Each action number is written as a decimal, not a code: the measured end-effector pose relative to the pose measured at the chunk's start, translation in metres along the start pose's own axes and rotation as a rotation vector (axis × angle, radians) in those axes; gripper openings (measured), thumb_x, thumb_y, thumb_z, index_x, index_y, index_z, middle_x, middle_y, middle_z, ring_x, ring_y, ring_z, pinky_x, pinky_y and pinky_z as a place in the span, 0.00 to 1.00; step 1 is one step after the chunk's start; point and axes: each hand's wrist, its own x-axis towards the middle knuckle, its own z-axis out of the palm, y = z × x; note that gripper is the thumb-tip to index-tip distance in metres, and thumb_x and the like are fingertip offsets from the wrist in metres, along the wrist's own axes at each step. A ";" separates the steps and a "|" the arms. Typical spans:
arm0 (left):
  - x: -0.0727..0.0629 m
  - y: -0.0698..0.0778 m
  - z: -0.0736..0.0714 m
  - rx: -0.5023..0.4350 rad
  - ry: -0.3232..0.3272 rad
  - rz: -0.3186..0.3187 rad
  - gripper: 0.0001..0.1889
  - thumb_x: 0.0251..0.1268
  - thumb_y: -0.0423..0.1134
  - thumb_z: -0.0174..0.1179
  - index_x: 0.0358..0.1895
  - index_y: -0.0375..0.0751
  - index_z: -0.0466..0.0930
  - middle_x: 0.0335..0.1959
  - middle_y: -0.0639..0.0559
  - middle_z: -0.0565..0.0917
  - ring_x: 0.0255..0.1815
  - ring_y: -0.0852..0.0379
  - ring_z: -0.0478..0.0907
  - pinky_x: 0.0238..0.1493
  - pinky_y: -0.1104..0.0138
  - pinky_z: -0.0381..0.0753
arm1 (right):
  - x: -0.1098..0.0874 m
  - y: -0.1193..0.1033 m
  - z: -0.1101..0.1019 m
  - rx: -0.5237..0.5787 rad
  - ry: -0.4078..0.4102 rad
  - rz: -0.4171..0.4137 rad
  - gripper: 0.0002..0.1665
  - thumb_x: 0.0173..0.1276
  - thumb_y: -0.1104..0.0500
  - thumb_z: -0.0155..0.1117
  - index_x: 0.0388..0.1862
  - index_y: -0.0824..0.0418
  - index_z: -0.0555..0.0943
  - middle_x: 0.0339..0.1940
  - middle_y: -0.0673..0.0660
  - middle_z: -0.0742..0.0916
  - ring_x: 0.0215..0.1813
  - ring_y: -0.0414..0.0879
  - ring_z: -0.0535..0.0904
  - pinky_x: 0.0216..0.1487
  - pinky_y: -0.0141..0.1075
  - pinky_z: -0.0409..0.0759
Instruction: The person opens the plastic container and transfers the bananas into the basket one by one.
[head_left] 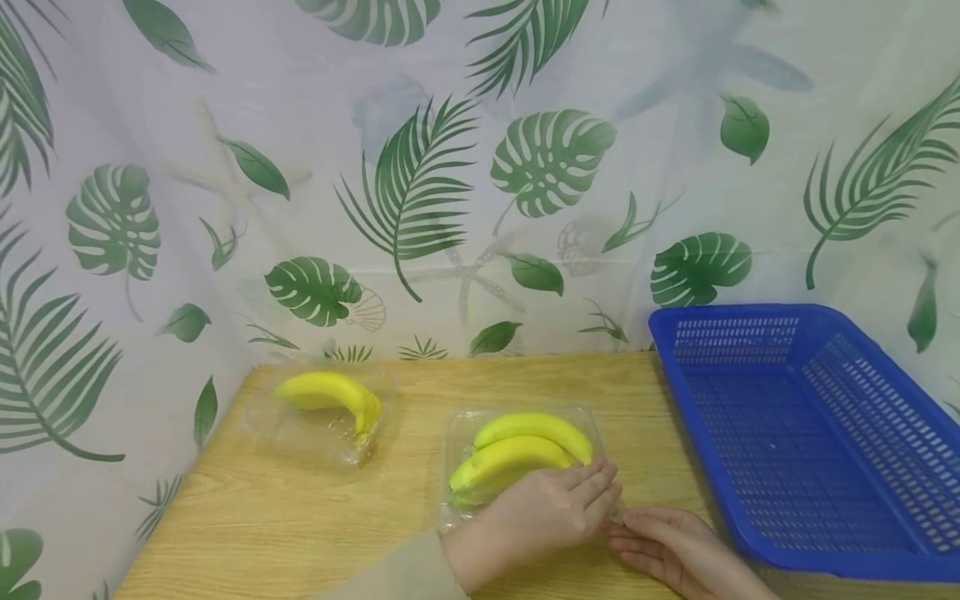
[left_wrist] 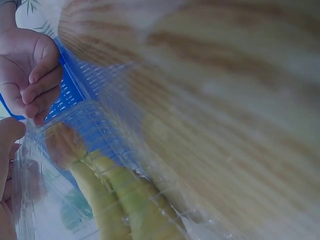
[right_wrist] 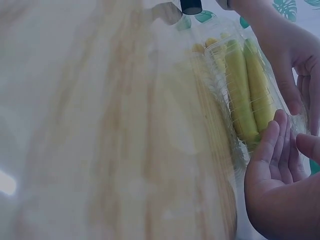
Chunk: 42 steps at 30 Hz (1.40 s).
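Note:
A clear plastic box with yellow bananas inside lies on the wooden table. Across its near right side reaches my left hand, its fingers fairly straight and touching the box's edge. My right hand is at the near right corner, palm turned up, fingers loosely extended with the tips by the plastic rim. In the right wrist view both hands meet around the end of the box, the right hand below the left hand. Whether the lid is fastened is hard to see.
Another clear plastic box holding a banana stands at the table's left. To the right is a large blue plastic basket with slotted walls. A leaf-patterned curtain hangs behind the wooden table.

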 end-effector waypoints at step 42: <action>0.008 0.002 0.000 -0.094 0.078 -0.097 0.13 0.75 0.49 0.65 0.54 0.52 0.92 0.56 0.56 0.92 0.60 0.62 0.88 0.63 0.74 0.85 | 0.001 0.003 -0.002 -0.081 0.100 0.051 0.20 0.89 0.59 0.45 0.57 0.57 0.86 0.54 0.48 0.92 0.58 0.38 0.88 0.63 0.32 0.87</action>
